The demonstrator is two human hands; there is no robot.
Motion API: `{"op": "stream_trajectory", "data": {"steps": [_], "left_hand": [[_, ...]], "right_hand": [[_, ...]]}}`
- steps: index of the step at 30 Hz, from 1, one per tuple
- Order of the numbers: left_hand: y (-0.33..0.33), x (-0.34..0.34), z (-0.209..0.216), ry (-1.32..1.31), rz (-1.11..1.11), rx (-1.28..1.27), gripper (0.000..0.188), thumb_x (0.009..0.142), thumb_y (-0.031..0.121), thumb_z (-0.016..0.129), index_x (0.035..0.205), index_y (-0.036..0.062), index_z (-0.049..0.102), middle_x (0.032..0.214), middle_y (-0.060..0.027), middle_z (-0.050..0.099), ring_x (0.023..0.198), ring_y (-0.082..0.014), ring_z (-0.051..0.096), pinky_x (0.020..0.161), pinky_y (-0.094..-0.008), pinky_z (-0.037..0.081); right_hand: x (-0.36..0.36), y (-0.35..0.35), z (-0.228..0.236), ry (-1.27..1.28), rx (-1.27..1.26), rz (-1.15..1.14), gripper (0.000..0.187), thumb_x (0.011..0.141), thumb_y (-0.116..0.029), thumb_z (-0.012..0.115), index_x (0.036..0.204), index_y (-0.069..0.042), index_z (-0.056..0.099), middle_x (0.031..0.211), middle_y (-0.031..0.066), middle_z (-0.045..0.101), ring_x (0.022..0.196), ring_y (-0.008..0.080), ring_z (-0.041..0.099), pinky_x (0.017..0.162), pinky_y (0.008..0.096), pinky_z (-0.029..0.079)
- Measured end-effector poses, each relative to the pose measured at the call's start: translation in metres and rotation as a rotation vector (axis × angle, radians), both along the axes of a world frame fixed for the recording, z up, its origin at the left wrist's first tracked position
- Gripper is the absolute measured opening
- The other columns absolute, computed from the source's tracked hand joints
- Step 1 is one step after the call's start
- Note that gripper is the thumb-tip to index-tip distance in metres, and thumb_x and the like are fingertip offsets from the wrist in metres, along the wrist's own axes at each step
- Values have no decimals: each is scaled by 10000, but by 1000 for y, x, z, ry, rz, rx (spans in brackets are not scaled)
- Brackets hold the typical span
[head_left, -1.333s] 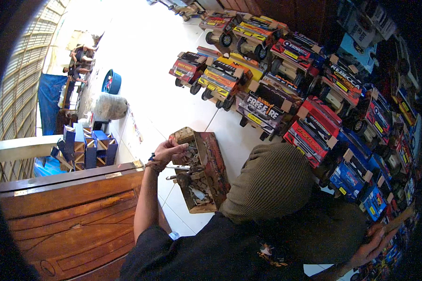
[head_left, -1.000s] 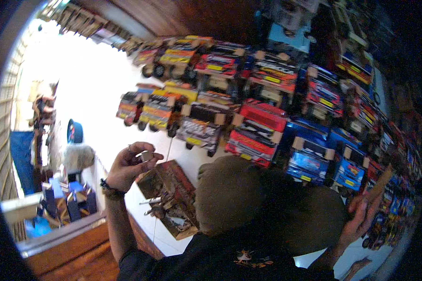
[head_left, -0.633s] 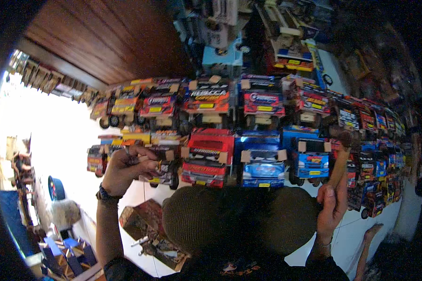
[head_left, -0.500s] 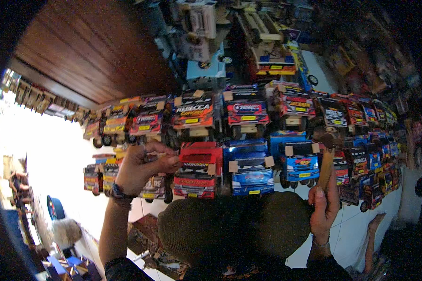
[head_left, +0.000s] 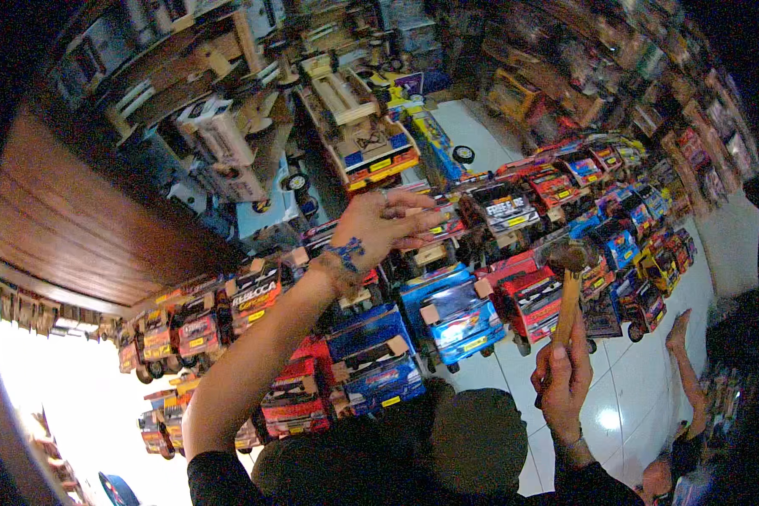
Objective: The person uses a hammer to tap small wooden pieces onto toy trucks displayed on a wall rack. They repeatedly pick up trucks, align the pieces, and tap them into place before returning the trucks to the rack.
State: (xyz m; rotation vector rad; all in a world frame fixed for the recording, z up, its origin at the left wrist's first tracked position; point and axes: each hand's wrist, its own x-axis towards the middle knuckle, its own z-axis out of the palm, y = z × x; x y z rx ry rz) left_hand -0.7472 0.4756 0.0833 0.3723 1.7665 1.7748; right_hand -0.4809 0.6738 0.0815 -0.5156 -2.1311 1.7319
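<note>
My right hand (head_left: 562,381) grips the wooden handle of a hammer (head_left: 568,308), its dark head raised in front of the toy trucks. My left hand (head_left: 379,226), with a blue bracelet on its wrist, stretches over the rows with fingers apart. Its fingertips are over a red toy truck (head_left: 449,226) in the back row; whether they touch it I cannot tell. Below, in the front row, stand a light blue toy truck (head_left: 460,316), a dark blue toy truck (head_left: 375,363) and red toy trucks (head_left: 531,295). Small wooden blocks stick out at several cabs.
A larger unpainted-bed toy truck (head_left: 358,126) and a yellow-and-blue one (head_left: 430,135) stand behind the rows. Brown wooden panelling (head_left: 84,219) is at the left. Another person's bare leg (head_left: 687,367) shows at the right on white floor tiles (head_left: 616,413).
The view has turned right. My left hand has moved from beside a red front-row truck to above the back row. The hammer stays in my right hand.
</note>
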Motion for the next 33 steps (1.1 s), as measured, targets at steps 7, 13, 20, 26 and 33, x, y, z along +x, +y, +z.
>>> {"op": "stream_trajectory", "data": {"steps": [7, 13, 20, 26, 33], "left_hand": [[103, -61, -28, 183, -173, -30, 374, 849, 239, 799, 1096, -22, 697, 926, -61, 721, 777, -92, 671, 676, -210, 555], [127, -81, -53, -3, -257, -27, 322, 912, 203, 722, 1141, -20, 687, 979, -74, 714, 872, -113, 678, 756, -230, 589], [133, -90, -66, 110, -262, -152, 206, 870, 149, 753, 1007, -3, 728, 947, -81, 719, 841, -139, 690, 755, -257, 616], [131, -94, -65, 100, -291, -184, 218, 859, 133, 758, 997, -33, 721, 956, -110, 724, 861, -168, 701, 779, -262, 607], [130, -91, -60, 66, -265, -160, 222, 854, 115, 760, 1000, -46, 714, 969, -121, 724, 871, -174, 708, 798, -264, 605]], "right_hand": [[-5, 47, 6, -53, 25, -75, 560, 1024, -197, 442, 1543, -63, 281, 704, -35, 478, 524, 20, 374, 428, 190, 317], [-13, 77, 2, -89, 144, -1, 569, 1011, -184, 459, 1532, -26, 294, 744, -15, 544, 546, 46, 424, 478, 216, 359], [-28, 91, -4, -89, 199, 60, 529, 1012, -146, 442, 1513, -14, 337, 763, 7, 557, 596, 66, 462, 530, 240, 399], [-48, 103, -14, -100, 381, 104, 509, 1010, -144, 459, 1494, -10, 376, 1003, 76, 677, 660, 110, 549, 595, 290, 457], [-82, 113, -21, -64, 452, 239, 493, 1021, -118, 474, 1502, -59, 383, 1103, 113, 592, 803, 165, 583, 698, 287, 456]]}}
